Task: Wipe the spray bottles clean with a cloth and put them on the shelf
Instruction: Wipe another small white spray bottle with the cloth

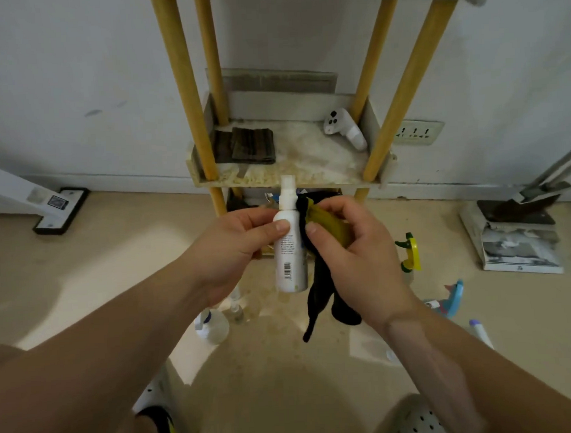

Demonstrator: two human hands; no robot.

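The white spray bottle (290, 249) looked of smooth, faintly glossy plastic, the black-and-yellow cloth (324, 247) was soft and matt, and the shelf (295, 175) (on yellow, wood-like posts) had a rough, stained, chipped board.

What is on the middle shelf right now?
On the shelf lie a folded dark cloth at the left and a white spray head at the right. The front post covers part of the cloth.
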